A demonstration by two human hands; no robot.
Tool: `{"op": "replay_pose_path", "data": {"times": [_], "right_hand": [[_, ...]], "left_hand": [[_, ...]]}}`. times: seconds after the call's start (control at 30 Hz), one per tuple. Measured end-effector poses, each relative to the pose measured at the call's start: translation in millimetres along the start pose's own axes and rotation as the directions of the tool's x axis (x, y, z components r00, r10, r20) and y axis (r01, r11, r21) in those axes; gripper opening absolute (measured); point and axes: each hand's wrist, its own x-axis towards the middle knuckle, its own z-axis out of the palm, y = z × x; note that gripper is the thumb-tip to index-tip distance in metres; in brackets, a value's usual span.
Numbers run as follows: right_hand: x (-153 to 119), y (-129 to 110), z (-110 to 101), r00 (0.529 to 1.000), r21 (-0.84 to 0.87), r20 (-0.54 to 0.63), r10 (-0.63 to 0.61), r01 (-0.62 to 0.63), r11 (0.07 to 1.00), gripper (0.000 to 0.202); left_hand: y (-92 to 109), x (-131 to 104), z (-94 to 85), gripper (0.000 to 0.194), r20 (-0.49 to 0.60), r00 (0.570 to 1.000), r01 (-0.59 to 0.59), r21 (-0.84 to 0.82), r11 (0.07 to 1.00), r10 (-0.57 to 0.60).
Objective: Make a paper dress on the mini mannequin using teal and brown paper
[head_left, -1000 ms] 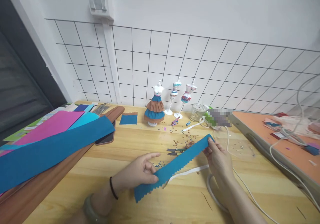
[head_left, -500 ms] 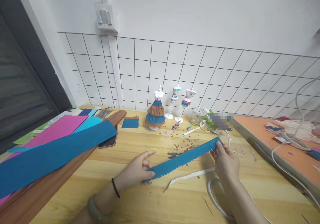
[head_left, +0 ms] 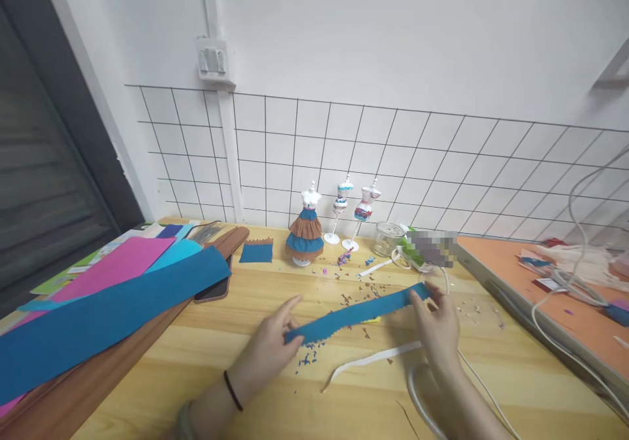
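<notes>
A blue crepe paper strip [head_left: 356, 312] with a zigzag lower edge stretches between my hands above the table. My left hand [head_left: 275, 336] pinches its left end between thumb and fingers, the index finger pointing out. At the upper right end, my right hand [head_left: 436, 312] grips the strip with thumb and fingers. Little blue paper scraps [head_left: 307, 356] lie below the strip near my left hand. Brown scraps [head_left: 368, 289] are scattered behind it. Just under its lower edge a bit of something yellow [head_left: 372, 320] shows, mostly hidden. A white ribbon [head_left: 368, 358] lies in front.
Behind stand a small dress form [head_left: 305, 230] in a tiered blue and brown skirt, two other forms [head_left: 363, 211] and a glass jar [head_left: 388, 238]. Coloured paper sheets [head_left: 118, 306] cover the left side. A white cable [head_left: 420, 404] loops at right. Grid wire [head_left: 280, 162] lines the wall.
The strip's left end has risen slightly and the strip now sags in a soft curve. Blue scraps now show on the table beneath it. The dark scissor blades behind the strip are hidden.
</notes>
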Motion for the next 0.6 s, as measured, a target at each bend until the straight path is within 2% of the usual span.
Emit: {"op": "replay_pose_path", "data": {"times": [0.07,0.13,0.17,0.2,0.23,0.27,0.3,0.33,0.4,0.53,0.6], "right_hand": [[-22.0,-16.7,9.2,0.978,0.008,0.153,-0.142,0.142,0.99,0.042],[-50.2,-32.3,19.3,0.898,0.057,0.371,-0.235,0.231,0.971,0.037],[-63.9,-38.5,23.7,0.817,0.09,0.502,-0.282,0.275,0.957,0.038],[-76.0,-43.3,27.2,0.651,0.119,0.67,-0.356,0.379,0.918,0.043],[-85.5,-46.6,30.0,0.515,0.142,0.769,-0.38,0.442,0.886,0.045],[-92.3,-48.6,31.9,0.429,0.155,0.818,-0.383,0.476,0.865,0.042],[-96.3,-49.6,33.1,0.363,0.16,0.852,-0.377,0.504,0.849,0.042],[-98.0,-49.8,33.7,0.341,0.153,0.867,-0.364,0.514,0.844,0.044],[-96.9,-49.1,33.7,0.344,0.123,0.877,-0.336,0.515,0.848,0.049],[-92.0,-47.6,32.5,0.409,0.038,0.872,-0.268,0.489,0.871,0.045],[-91.8,-46.8,32.6,0.451,-0.007,0.861,-0.235,0.474,0.881,0.04]], "left_hand": [[1.3,-7.7,6.6,0.065,0.04,0.989,-0.146,0.198,0.969,0.141],[2.0,-15.0,13.1,0.067,0.142,0.963,-0.264,0.309,0.914,0.23],[2.8,-17.8,15.5,0.067,0.17,0.952,-0.3,0.35,0.887,0.255],[4.3,-19.9,17.1,0.068,0.205,0.943,-0.323,0.37,0.871,0.262],[6.5,-21.4,17.7,0.069,0.232,0.94,-0.323,0.379,0.867,0.249],[9.5,-22.3,17.5,0.071,0.252,0.943,-0.305,0.384,0.871,0.219],[12.9,-22.7,16.7,0.073,0.268,0.946,-0.278,0.385,0.88,0.182],[16.2,-22.8,15.4,0.074,0.28,0.948,-0.254,0.381,0.889,0.151],[21.6,-22.0,12.5,0.074,0.299,0.944,-0.245,0.351,0.904,0.14],[26.2,-12.5,3.9,0.073,0.351,0.917,-0.257,0.159,0.953,0.188],[29.3,1.0,-4.1,0.073,0.32,0.931,-0.202,0.059,0.978,0.173]]}}
